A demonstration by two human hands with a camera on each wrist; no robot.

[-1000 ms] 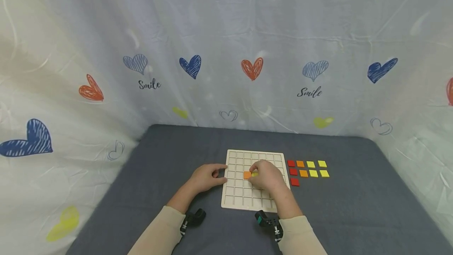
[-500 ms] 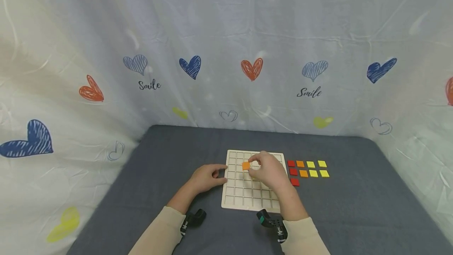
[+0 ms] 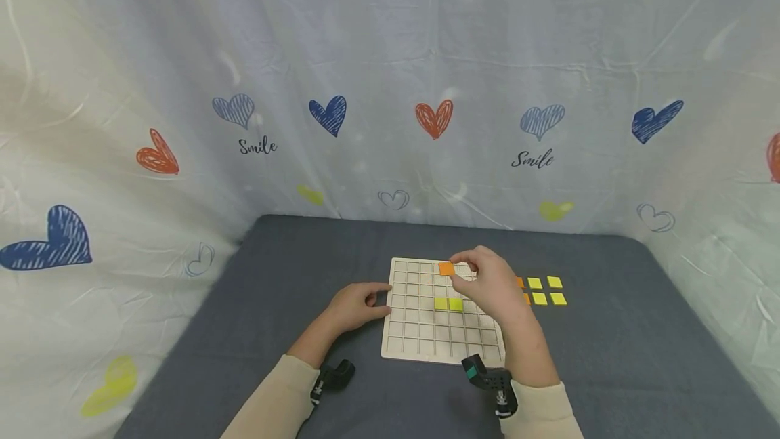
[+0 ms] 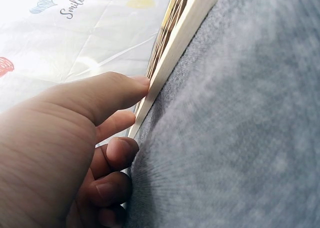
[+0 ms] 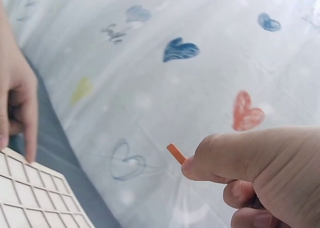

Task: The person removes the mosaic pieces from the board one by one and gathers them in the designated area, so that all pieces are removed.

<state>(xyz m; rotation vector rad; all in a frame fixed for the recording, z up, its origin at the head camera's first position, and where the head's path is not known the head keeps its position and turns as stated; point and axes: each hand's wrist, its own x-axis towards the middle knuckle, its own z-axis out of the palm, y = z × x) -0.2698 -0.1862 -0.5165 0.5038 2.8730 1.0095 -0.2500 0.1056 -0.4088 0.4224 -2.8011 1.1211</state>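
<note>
A pale wooden grid board point(image 3: 409, 330) lies on the dark table. My left hand point(image 3: 355, 305) rests at its left side, thumb and index fingertips touching the edge, the other fingers bent underneath. With thumb and index finger my right hand point(image 3: 495, 284) pinches an orange square tile point(image 3: 445, 268) by its right side. In the head view the tile overlaps the board's far edge; in the right wrist view the orange tile point(image 5: 175, 153) shows as a thin slab sticking out past the thumb. Two yellow-green tiles point(image 3: 456, 304) sit side by side on the grid's middle.
Right of the board lie yellow tiles point(image 3: 535, 283) in rows, with orange tiles point(image 3: 527, 299) partly behind my right hand. The red tiles seen there before are hidden. A white curtain point(image 3: 390, 73) printed with hearts hangs behind and beside the table point(image 3: 609, 344).
My right hand has lifted the orange tile off the grid's middle and carried it away and to the right, uncovering the two yellow-green tiles. The left hand has stayed in place.
</note>
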